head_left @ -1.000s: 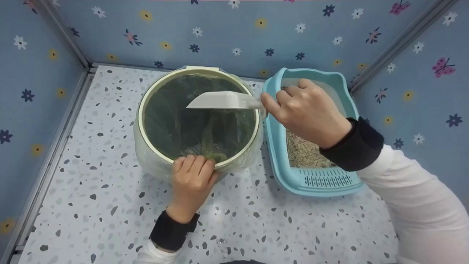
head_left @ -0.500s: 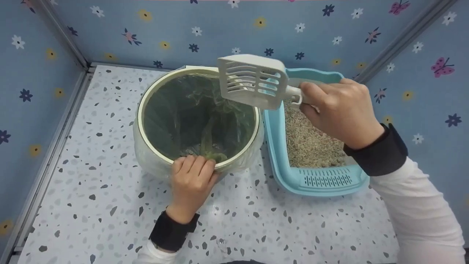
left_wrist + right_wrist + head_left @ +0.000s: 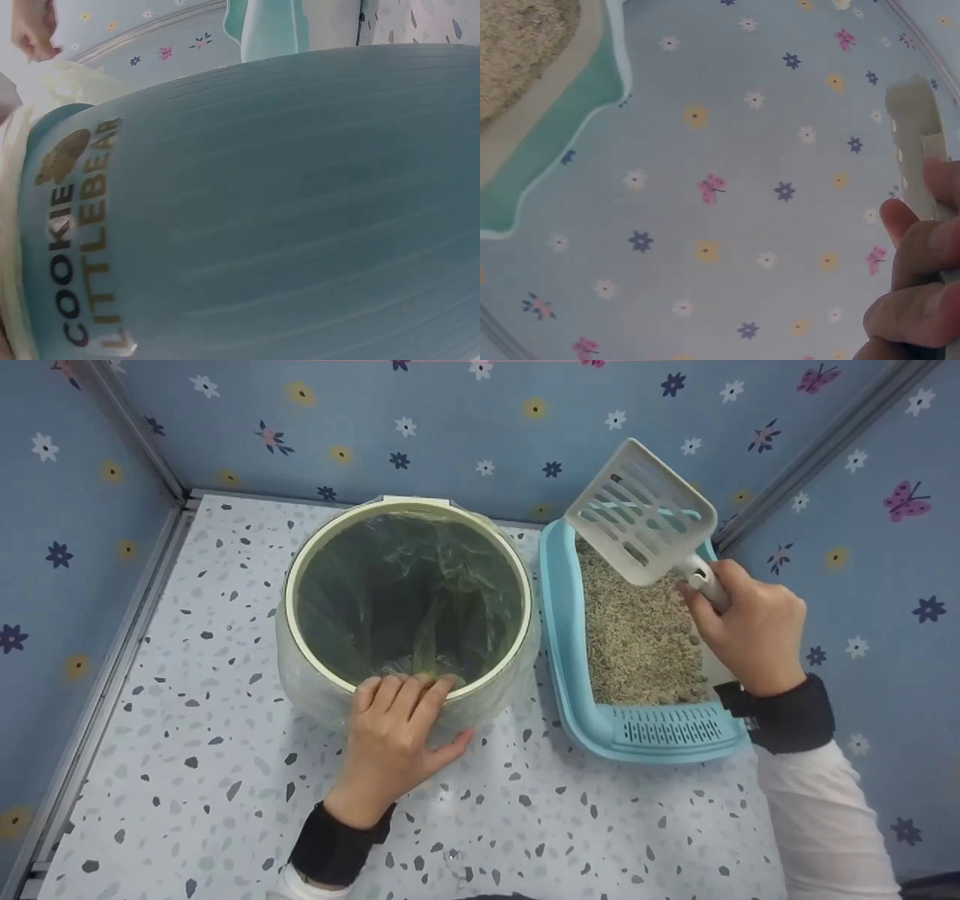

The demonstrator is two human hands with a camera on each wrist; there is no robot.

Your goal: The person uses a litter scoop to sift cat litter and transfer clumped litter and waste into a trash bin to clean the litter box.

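Note:
My right hand grips the handle of a pale grey slotted litter scoop, raised over the back of a blue litter box. The scoop's slots show through with no litter visible on it. In the right wrist view, curled fingers wrap the handle at the right edge. Tan litter covers the box floor. My left hand rests its fingers over the near rim of a round bin, thumb spread out to the side. A thin plastic bag lines the bin.
The bin's blue wall, lettered "COOKIE LITTLEBEAR", fills the left wrist view. Bin and box stand side by side on a white speckled surface. Blue flowered panels enclose the back and both sides.
My right hand has carried the scoop from over the bin to the right, turning it up above the litter box. My left thumb has spread away from the bin; the fingers stay on its rim.

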